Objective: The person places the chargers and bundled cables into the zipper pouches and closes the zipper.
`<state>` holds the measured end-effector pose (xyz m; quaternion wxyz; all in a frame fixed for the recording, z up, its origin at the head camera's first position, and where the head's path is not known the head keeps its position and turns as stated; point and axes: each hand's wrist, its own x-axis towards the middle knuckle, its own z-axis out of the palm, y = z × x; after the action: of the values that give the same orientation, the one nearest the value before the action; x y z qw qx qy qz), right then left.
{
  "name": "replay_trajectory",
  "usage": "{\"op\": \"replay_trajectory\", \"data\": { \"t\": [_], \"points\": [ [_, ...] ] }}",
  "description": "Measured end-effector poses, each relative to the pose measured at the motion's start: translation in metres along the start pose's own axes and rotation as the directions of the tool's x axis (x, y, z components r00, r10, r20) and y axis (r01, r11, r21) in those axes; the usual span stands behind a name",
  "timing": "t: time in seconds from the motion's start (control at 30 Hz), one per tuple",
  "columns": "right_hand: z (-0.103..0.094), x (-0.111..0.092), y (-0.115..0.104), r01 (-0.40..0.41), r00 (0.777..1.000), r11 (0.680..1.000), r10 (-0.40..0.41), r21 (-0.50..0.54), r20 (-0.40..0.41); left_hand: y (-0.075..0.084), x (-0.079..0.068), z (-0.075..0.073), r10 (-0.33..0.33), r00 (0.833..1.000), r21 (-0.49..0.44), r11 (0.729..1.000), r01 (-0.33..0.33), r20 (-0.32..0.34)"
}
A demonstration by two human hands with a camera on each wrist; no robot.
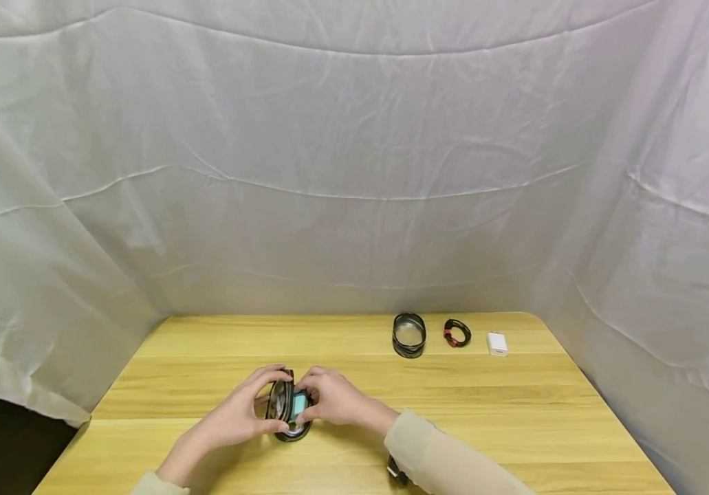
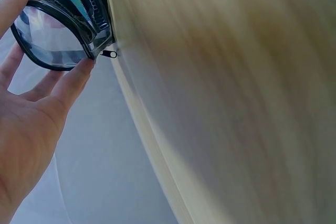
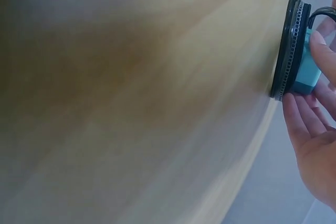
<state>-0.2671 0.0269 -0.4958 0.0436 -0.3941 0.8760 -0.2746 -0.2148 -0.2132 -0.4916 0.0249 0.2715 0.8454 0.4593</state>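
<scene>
A small round clear zip pouch (image 1: 278, 401) with black trim stands on the table with its lid raised. My left hand (image 1: 230, 416) holds the lid between thumb and fingers. In the left wrist view, the clear panel of the pouch (image 2: 55, 38) and a zip pull (image 2: 109, 54) show past those fingers. From the other side, my right hand (image 1: 340, 399) pinches a teal block (image 1: 300, 404) at the pouch's opening. The right wrist view has the teal block (image 3: 308, 74) against the zipped rim, the thumb on it; its far side is hidden by the fingers.
At the back right of the wooden table (image 1: 484, 419) are another round black-trimmed pouch (image 1: 408, 337), a coiled black cable (image 1: 465, 335) with a red tie, and a white plug adapter (image 1: 497, 344). A dark item (image 1: 396, 471) shows beside the right sleeve. Pale curtains (image 1: 354, 227) surround the table.
</scene>
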Motion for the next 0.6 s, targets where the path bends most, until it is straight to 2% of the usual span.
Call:
{"op": "replay_trajectory", "data": {
  "t": [0.2, 0.6],
  "points": [
    [0.0007, 0.0008, 0.0017, -0.017, 1.0, 1.0, 0.017, -0.018, -0.003, 0.0013, 0.0003, -0.0002, -0.002, 1.0, -0.005, 1.0, 0.002, 0.005],
    [-0.0027, -0.0026, 0.0054, -0.004, 1.0, 0.997, 0.004, 0.073, -0.004, 0.0017, 0.0003, 0.0, 0.003, 1.0, -0.005, 1.0, -0.003, 0.004]
  ]
}}
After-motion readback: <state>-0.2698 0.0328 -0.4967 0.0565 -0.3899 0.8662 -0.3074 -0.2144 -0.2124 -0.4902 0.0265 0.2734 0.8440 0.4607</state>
